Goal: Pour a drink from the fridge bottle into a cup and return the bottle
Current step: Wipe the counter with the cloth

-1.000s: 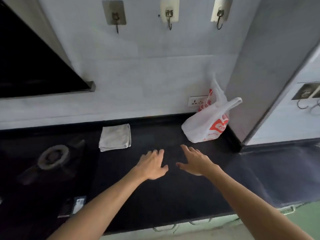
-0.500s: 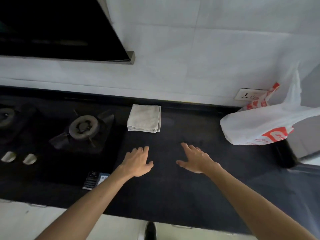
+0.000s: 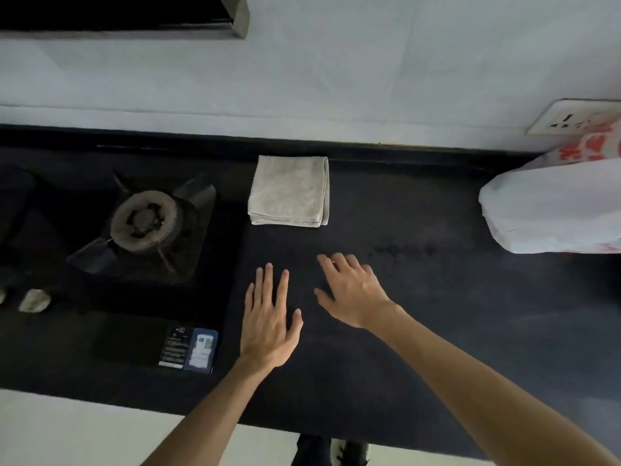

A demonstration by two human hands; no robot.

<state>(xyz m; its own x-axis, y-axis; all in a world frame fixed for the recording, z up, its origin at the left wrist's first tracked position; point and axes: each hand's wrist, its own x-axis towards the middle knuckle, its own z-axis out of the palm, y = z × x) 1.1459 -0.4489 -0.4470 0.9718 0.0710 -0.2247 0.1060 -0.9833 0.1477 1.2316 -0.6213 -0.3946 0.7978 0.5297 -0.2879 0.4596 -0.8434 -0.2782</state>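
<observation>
currently, the left hand (image 3: 268, 324) sits in the lower centre of the frame, palm down over the dark bench (image 3: 437, 331), with its fingers straight and slightly spread; it holds nothing. the right hand (image 3: 353, 294) is just to its right, also palm down, with fingers extended and loosely fanned toward the upper left; it holds nothing. the two hands are near each other but apart. whether either palm touches the bench surface cannot be told.

where the bottle and the cup are cannot be told from this view.

a folded grey cloth (image 3: 289, 191) lies flat on the bench above the hands, near the back edge. a gas burner (image 3: 146, 222) with its pan support occupies the left centre, with a printed label (image 3: 188, 348) on the hob's front right corner, just left of the left hand. a pale knob (image 3: 33, 300) shows at the left edge. a white plastic bag (image 3: 554, 210) with red print rests at the right edge, below a wall socket (image 3: 574, 117) on the white wall (image 3: 336, 79).
</observation>
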